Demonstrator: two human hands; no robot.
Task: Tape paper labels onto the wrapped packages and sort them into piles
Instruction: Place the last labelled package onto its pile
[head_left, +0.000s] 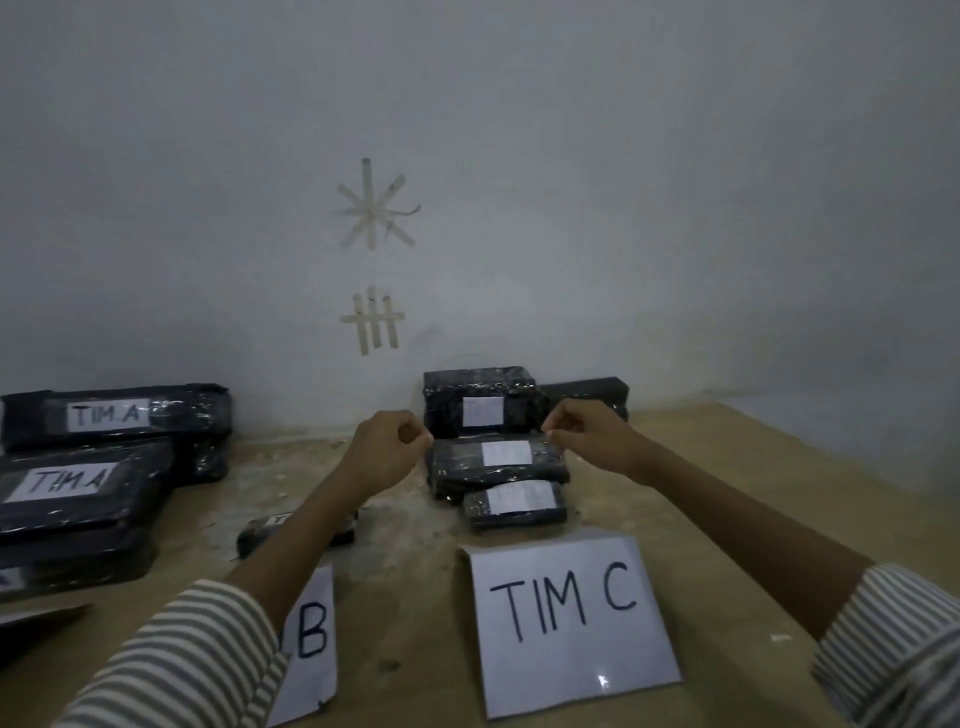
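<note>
Apart, left hand (387, 452), right hand (587, 436) — flanking package (498, 465)

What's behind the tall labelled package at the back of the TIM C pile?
Another black wrapped package lies behind the tall package, sticking out to its right. Its left part is covered, and the right hand hides part of its lower edge; no label shows.
</note>
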